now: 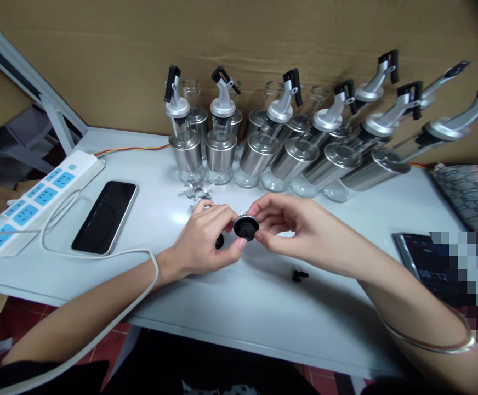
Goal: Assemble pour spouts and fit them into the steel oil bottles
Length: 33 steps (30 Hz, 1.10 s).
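A bottle pourer top (246, 227) with a black ribbed stopper and a silver collar is held above the table, stopper end toward me. My left hand (208, 236) is closed, pinching the collar's left side between thumb and fingers. From the right, my right hand (282, 222) is closed on the opposite side of that collar, fingertips on its rim. A round black piece (220, 241) shows beneath my left hand; whether it is touched I cannot tell. Beyond my left fingers lie silver metal parts (198, 190). Small black pieces (299, 275) rest on the table below my right hand.
Several glass-and-steel bottles (221, 156) with lever pourers stand along the cardboard backing (132, 71). At left are a power strip (44, 197), a phone (105, 216) and a white cable (111, 254) crossing my left forearm. A timer phone (428, 269) and patterned pouch (469, 192) lie right.
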{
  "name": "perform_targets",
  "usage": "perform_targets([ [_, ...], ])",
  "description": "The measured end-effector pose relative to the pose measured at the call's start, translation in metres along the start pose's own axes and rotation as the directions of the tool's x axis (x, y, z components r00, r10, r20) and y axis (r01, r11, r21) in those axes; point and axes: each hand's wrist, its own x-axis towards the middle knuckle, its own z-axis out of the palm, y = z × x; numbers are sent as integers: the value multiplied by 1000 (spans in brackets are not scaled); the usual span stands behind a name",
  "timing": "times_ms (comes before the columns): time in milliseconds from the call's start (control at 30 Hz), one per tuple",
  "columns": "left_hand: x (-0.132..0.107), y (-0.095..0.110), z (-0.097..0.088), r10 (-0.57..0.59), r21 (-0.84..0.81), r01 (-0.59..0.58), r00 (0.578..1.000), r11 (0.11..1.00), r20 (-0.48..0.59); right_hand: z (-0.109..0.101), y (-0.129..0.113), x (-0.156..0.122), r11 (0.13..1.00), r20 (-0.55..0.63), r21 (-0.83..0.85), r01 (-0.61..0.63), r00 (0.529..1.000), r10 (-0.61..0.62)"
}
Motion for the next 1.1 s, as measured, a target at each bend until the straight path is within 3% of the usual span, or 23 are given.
perform_targets([
  [333,0,3,-1,-105,12,104,992,994,66,2,5,1,997,0,-71,27,1000,-27],
  [767,0,1,-1,-90,-23,91,995,996,47,5,5,1,985,-34,-113,127,991,-132],
  [967,-1,-1,-1,-84,-42,87,994,995,72,9,5,0,962,-72,-218,163,981,-182],
  [1100,-1,0,-2,-56,-65,58,998,996,34,12,6,0,948,-107,-243,205,966,-236],
])
